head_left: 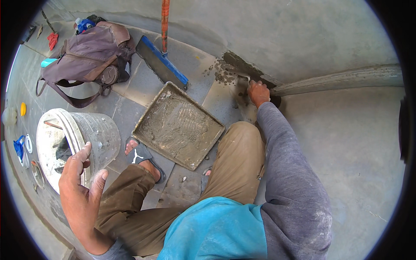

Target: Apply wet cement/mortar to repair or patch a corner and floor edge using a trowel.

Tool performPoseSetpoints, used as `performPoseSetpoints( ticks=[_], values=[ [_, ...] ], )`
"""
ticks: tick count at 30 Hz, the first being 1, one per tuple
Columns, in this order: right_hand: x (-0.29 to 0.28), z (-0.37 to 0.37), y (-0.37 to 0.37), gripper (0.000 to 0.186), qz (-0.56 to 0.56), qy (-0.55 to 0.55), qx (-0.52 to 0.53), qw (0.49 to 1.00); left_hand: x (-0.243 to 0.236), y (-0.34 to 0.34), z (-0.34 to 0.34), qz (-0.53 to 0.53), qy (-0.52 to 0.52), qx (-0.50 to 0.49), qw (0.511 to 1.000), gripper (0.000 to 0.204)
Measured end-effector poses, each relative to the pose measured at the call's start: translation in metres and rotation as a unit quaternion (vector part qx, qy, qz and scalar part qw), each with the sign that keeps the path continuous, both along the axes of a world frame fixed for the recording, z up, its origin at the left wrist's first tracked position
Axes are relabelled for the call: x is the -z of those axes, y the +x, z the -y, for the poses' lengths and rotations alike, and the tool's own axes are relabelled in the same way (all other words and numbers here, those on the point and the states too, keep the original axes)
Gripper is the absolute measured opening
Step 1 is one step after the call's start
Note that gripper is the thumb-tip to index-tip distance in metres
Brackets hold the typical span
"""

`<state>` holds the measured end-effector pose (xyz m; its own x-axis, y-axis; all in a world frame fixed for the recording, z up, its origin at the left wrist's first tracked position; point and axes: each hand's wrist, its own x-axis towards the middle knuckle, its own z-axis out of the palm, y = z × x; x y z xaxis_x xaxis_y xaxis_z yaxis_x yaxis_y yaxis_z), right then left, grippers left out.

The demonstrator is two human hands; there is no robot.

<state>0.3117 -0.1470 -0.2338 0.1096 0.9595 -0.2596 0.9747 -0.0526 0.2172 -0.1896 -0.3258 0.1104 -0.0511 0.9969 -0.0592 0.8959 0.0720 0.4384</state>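
Note:
At the foot of the wall, my right hand [258, 92] is closed round a trowel [242, 89], whose handle is mostly hidden under the fingers. The trowel is by a strip of wet mortar [243, 66] along the wall base, and loose blobs of mortar are spattered on the tiles beside it. My left hand [79, 190] is raised in front of a white bucket [97, 136], thumb and fingers apart and holding nothing. Between my feet and the wall lies a square tray [178, 125] with grey mortar spread across its bottom.
A squeegee [162, 60] with a blue-edged blade and orange handle stands beyond the tray. Farther left lies a purple-brown backpack [89, 54], with a red cloth [52, 41] near it. A ledge [342, 81] runs along the wall at right.

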Motion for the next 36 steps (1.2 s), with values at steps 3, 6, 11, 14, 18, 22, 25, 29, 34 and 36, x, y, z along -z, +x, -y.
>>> performPoseSetpoints(
  ticks=[3, 6, 11, 14, 18, 22, 25, 29, 34, 36],
  values=[
    [-0.005, -0.017, -0.013, 0.036, -0.023, -0.002, 0.028, 0.999, -0.001, 0.0, 0.0, 0.01, -0.005, -0.01, 1.0, 0.056],
    [-0.007, -0.036, -0.017, 0.034, -0.024, -0.032, 0.044, 0.998, -0.006, -0.002, 0.002, 0.007, -0.056, -0.021, 0.998, 0.054],
    [-0.032, -0.049, -0.027, 0.036, -0.068, -0.039, 0.032, 0.996, -0.003, -0.005, 0.003, 0.023, -0.039, -0.012, 0.999, 0.054],
    [-0.034, -0.032, -0.016, 0.035, -0.069, -0.008, 0.021, 0.997, -0.005, -0.004, 0.002, 0.011, -0.056, -0.025, 0.998, 0.054],
    [-0.025, -0.015, -0.008, 0.036, -0.016, -0.019, 0.013, 1.0, 0.002, -0.004, 0.001, 0.007, -0.003, -0.017, 1.0, 0.055],
    [-0.006, -0.016, -0.005, 0.036, -0.004, -0.02, 0.006, 1.0, 0.002, -0.001, 0.0, 0.004, -0.014, -0.019, 1.0, 0.056],
    [-0.003, -0.029, -0.012, 0.037, -0.019, -0.023, 0.026, 0.999, 0.002, 0.0, 0.001, 0.006, -0.019, -0.027, 0.999, 0.056],
    [-0.001, -0.045, -0.005, 0.038, -0.053, -0.032, 0.03, 0.998, 0.003, 0.001, 0.0, 0.009, -0.017, -0.027, 0.999, 0.056],
    [-0.017, -0.055, -0.016, 0.039, -0.067, -0.043, 0.024, 0.997, 0.001, 0.005, -0.002, 0.009, -0.018, -0.019, 1.0, 0.056],
    [-0.026, -0.052, -0.017, 0.039, -0.076, -0.035, 0.021, 0.996, 0.0, 0.005, -0.004, 0.005, -0.025, -0.02, 0.999, 0.056]
  ],
)
